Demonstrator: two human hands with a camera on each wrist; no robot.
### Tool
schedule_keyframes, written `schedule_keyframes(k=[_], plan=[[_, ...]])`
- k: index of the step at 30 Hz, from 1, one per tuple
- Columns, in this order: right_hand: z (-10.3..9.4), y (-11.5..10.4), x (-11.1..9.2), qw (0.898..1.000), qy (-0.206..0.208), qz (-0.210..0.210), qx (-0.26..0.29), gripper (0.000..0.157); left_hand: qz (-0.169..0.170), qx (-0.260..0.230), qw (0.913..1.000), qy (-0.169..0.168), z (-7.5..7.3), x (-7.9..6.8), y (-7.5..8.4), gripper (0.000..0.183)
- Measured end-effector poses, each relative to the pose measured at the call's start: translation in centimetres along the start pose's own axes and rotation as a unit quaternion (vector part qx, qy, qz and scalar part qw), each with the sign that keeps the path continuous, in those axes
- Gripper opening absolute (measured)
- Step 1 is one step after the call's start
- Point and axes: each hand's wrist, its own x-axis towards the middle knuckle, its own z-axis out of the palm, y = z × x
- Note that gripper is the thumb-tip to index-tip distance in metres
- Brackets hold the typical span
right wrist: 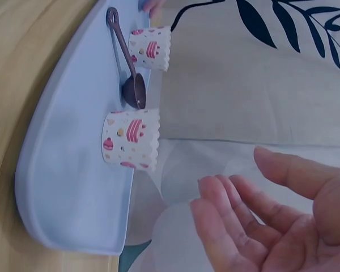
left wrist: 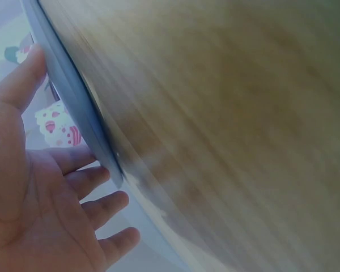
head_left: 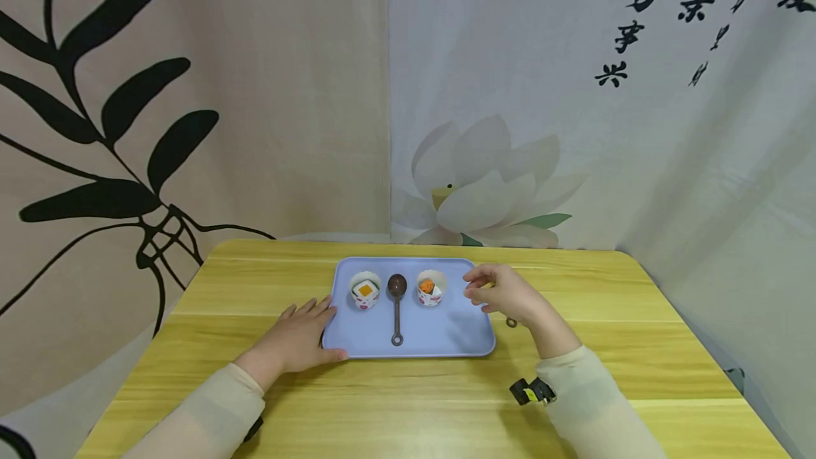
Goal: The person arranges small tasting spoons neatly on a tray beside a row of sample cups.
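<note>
A pale blue tray lies on the table. My left hand rests at its left end, fingers along the side and thumb at the near corner. Beside that hand stands a printed paper cup with a white and orange-yellow piece in it. A brown spoon lies in the middle, its ring-ended handle toward me. Right of the spoon is a second paper cup holding something orange. Over the tray's right end my right hand hovers, loosely bent fingers holding nothing, thumb apart from them.
A small dark ring shows on the table beside my right wrist; whatever it belongs to is hidden. The wooden table ends at curtains with printed leaves, a flower and writing. Black straps with devices sit on both wrists.
</note>
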Motion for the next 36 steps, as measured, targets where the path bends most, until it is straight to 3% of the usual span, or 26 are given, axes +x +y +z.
schedule_keyframes(k=[11,19,28,36], plan=[[-1.4,1.5,0.0,1.0,0.017,0.003,0.015,0.035,0.001,0.001,1.0,0.003,0.0,0.0,-0.1,0.098],[-2.5,3.1,0.7,0.998,0.045,0.027,0.028,0.035,0.0,0.0,1.0,0.004,0.0,0.0,-0.1,0.097],[-3.1,5.1,1.3,0.995,0.07,0.046,0.053,0.039,-0.002,-0.002,1.0,0.0,0.0,0.1,-0.1,0.098],[-3.4,6.2,1.8,0.994,0.083,0.053,0.048,0.034,-0.004,-0.006,1.0,-0.001,-0.1,0.0,0.0,0.098]])
